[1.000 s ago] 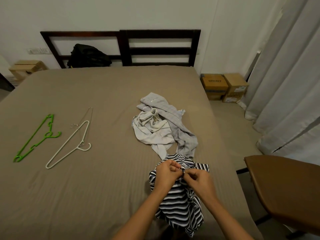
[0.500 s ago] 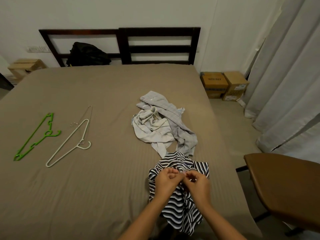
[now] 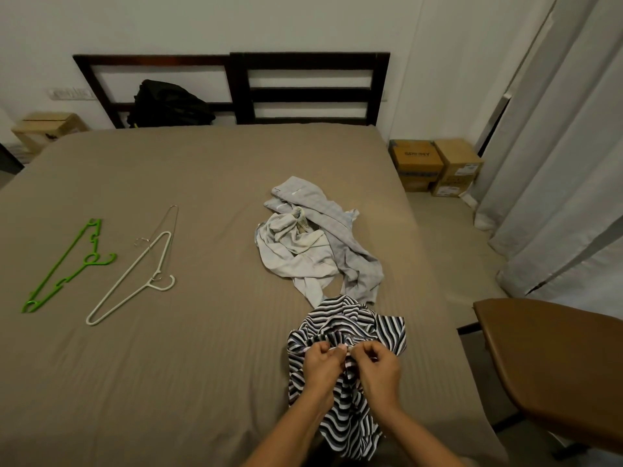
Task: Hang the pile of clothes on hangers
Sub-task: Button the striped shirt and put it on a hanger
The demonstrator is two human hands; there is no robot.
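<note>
- Your left hand (image 3: 321,367) and right hand (image 3: 379,369) sit close together at the near right of the bed (image 3: 175,372); both are on the striped shirt (image 3: 350,320)
- Your left fingers (image 3: 319,349) are curled and pinching a gathered fold of the striped cloth; your right fingers (image 3: 368,349) are curled and pinching the same fold just beside them, knuckles almost touching
- The striped shirt lies bunched on the bed under and beyond your hands; its lower part trails off the near edge between your forearms
- The pile of pale grey clothes (image 3: 313,246) lies crumpled just beyond the striped shirt, at mid-bed towards the right; its near end touches or overlaps the shirt, and you cannot tell which from here
- Well to the left, three hangers lie flat on the bed: a green hanger (image 3: 88,258) farthest left; a white hanger (image 3: 135,281) beside it; a thin wire hanger (image 3: 172,212) partly under the white one's far end
- At the far end stands a dark wooden headboard (image 3: 310,92), with a black bag (image 3: 168,104) against it
- Cardboard boxes (image 3: 435,166) sit on the floor to the far right; pale curtains (image 3: 556,180) hang along the right side; a brown padded surface (image 3: 553,369) juts in at the near right
</note>
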